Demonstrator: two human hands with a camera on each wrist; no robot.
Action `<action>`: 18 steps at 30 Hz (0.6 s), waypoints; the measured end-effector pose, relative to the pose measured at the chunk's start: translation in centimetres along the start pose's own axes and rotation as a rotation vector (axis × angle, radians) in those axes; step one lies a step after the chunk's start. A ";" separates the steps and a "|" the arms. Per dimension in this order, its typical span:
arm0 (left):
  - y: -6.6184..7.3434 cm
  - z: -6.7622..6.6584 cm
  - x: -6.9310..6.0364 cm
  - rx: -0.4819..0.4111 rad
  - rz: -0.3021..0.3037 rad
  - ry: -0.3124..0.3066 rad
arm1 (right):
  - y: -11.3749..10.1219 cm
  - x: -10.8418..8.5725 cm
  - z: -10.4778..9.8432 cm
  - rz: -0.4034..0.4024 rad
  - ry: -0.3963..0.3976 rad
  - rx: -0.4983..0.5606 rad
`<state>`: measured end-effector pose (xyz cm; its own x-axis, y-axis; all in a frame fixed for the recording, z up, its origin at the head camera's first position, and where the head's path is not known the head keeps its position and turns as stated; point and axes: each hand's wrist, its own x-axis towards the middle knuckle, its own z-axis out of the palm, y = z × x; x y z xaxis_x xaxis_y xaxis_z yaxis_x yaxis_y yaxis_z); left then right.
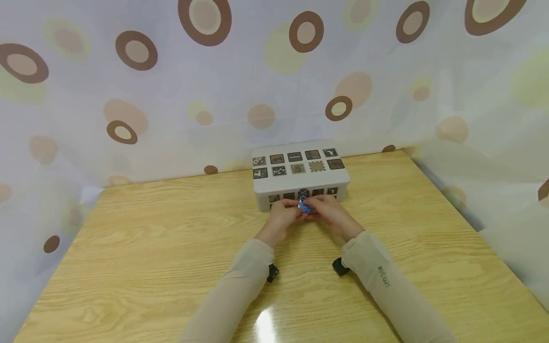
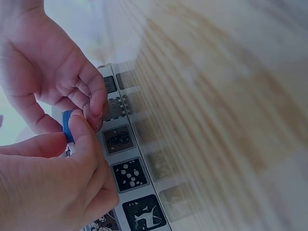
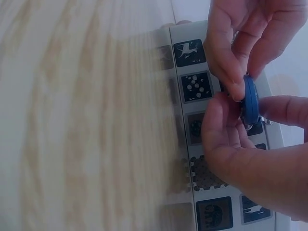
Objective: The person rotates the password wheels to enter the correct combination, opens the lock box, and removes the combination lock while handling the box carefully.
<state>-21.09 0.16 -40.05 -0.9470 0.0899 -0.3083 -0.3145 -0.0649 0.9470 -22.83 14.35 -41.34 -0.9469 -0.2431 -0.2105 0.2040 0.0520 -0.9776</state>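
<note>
Found directly between both hands, near the middle of the work: a small, thick, smooth blue padlock (image 1: 306,208) with a looped upper end. Runs, in the head view, on a long axis from about eleven to five o'clock, loop toward eleven; shows nearly edge-on in the right wrist view, upright from twelve to six. Noted at twelve o'clock from the padlock, just beyond the loop: a small dark fitting (image 1: 303,192) on the front of a white, hard-walled rectangular box (image 1: 302,180) printed with dark picture squares. Judged the governing relation: loop to fitting, close in line. Not determinable from this angle: any contact or linkage between the two. Placed at eight o'clock from the padlock, the left hand (image 1: 280,218), pinching it between thumb and finger; at four o'clock, the right hand (image 1: 333,214), thumb against one face and fingers curled about the other. Rated equal in nearness, both touching. Lies, in the box's case, lengthwise from nine to three o'clock, right end slightly farther off. Seen in the way: curled fingers, masking part of the padlock and the lower front prints. Supported below by a yellowish wood-grain table (image 1: 180,238); backed at twelve by a pale hanging sheet (image 1: 240,71) with brown, pink and yellow circles. Listed toward seven and five o'clock: a pale left sleeve (image 1: 236,286) and a pale, lettered right sleeve (image 1: 394,290), well apart from the box.
</note>
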 end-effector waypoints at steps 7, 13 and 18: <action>0.3 0.0 -0.3 0.003 -0.001 -0.024 | 0.0 0.0 0.0 0.017 -0.009 0.017; 0.7 0.1 -0.8 0.007 0.013 -0.027 | 0.1 0.0 0.0 0.008 -0.022 0.013; -0.1 0.1 0.1 0.004 0.015 -0.014 | 0.2 0.0 -0.1 0.008 -0.022 0.005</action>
<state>-21.15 0.23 -40.16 -0.9506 0.1024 -0.2932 -0.3003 -0.0621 0.9518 -22.82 14.41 -41.50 -0.9395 -0.2641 -0.2182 0.2127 0.0495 -0.9759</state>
